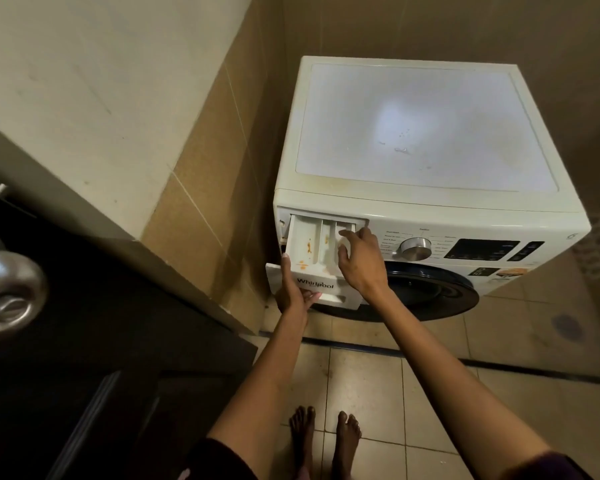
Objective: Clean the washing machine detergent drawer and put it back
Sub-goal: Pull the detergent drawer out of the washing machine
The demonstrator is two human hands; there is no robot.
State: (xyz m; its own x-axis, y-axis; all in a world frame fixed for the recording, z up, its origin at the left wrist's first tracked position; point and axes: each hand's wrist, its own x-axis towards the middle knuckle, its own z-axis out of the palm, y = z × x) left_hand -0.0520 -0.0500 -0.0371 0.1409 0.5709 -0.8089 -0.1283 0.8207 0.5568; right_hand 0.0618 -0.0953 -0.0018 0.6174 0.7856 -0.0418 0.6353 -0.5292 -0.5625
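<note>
White plastic, the detergent drawer stands most of the way out of its slot at the top left corner of the washing machine, its long axis running from the slot straight toward the person, with the branded front panel nearest. The left hand grips that panel, thumb on the left edge and fingers curled under it, so it is the nearer hand and carries the weight. The right hand reaches further back, fingers bent down into the right-hand compartment; whether they pinch something there or only press cannot be told. Orange stains streak the wide left compartment and gather at its front; the narrow middle one shows a faint mark. Freeing the drawer likely means pulling along that axis.
</note>
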